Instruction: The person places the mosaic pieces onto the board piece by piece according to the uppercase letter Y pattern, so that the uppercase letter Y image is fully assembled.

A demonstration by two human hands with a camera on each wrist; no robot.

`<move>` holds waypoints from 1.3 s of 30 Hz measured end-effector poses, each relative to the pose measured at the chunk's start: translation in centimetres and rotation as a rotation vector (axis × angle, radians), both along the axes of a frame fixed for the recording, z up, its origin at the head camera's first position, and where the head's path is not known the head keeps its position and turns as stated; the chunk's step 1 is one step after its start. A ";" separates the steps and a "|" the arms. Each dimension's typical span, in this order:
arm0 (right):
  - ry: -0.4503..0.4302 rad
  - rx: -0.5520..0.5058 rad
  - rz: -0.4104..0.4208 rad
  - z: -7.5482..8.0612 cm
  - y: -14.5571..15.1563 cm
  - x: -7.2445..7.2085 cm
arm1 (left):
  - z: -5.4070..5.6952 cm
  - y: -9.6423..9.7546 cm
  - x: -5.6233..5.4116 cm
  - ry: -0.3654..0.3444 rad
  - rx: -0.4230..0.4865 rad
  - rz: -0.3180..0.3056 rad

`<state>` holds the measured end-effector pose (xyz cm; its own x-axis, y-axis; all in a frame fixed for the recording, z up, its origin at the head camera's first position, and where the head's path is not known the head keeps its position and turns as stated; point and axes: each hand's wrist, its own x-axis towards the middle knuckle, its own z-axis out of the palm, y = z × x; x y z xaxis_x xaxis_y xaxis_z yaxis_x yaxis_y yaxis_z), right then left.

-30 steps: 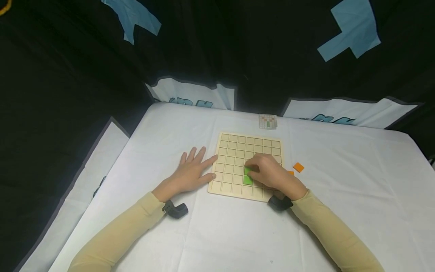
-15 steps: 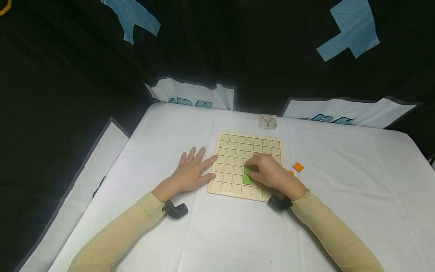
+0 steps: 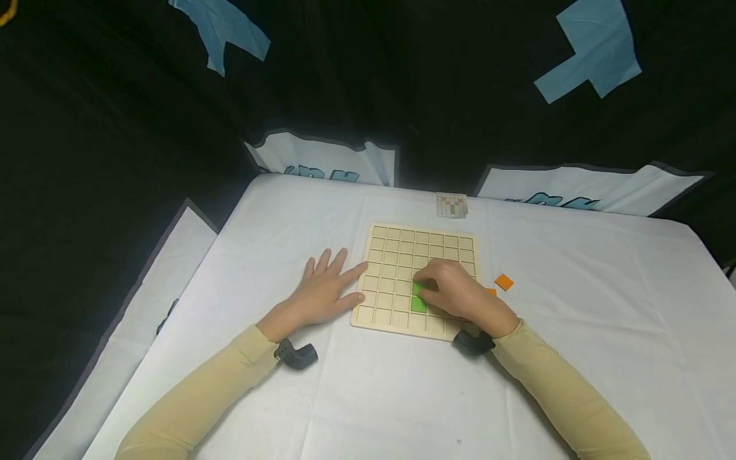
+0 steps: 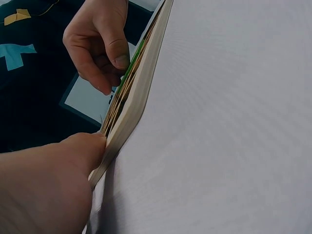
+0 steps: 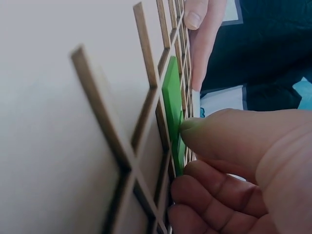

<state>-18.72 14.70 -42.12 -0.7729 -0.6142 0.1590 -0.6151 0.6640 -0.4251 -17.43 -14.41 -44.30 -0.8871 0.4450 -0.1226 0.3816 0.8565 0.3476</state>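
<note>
A wooden grid board (image 3: 395, 259) lies on the white table. My left hand (image 3: 324, 294) is spread flat at its left side, index finger and thumb touching the board's edge. My right hand (image 3: 453, 289) is over the board's lower middle, its thumb and index finger curled around a green square tile (image 3: 416, 289). Directly in front of that tile another green tile (image 3: 418, 305) sits in a cell. In the right wrist view the thumb tip (image 5: 192, 127) meets the held tile's edge, just beyond the nearer green tile (image 5: 170, 92); the index fingertip is hidden.
An orange tile (image 3: 504, 282) lies on the table right of the board. A second orange tile (image 3: 491, 292) shows partly behind my right wrist. Beyond the board, a small card (image 3: 452, 206) with a printed coloured grid lies by the table's far edge.
</note>
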 end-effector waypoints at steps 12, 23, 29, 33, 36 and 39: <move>-0.042 -0.017 -0.072 0.7 0.6 0.0 | 0.2 -0.1 0.1 0.000 0.005 -0.005; -0.052 -0.066 -0.151 1.7 2.9 0.0 | 0.0 -0.1 0.1 -0.001 0.008 -0.006; -0.066 -0.072 -0.202 1.7 4.6 0.5 | 0.0 0.0 0.0 -0.007 0.001 -0.006; -0.045 -0.068 -0.219 1.7 5.9 1.1 | 0.2 0.0 0.0 -0.003 0.000 -0.009; -0.031 -0.059 -0.232 1.8 6.8 1.6 | 0.2 0.0 0.1 -0.001 0.007 -0.009; -0.030 -0.051 -0.253 1.8 7.6 2.0 | 0.2 -0.1 0.1 0.002 0.010 -0.007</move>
<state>-16.69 22.31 -40.29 -0.9059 -0.3923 0.1594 -0.4185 0.7725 -0.4775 -17.37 -14.48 -44.09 -0.8840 0.4527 -0.1167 0.3886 0.8502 0.3551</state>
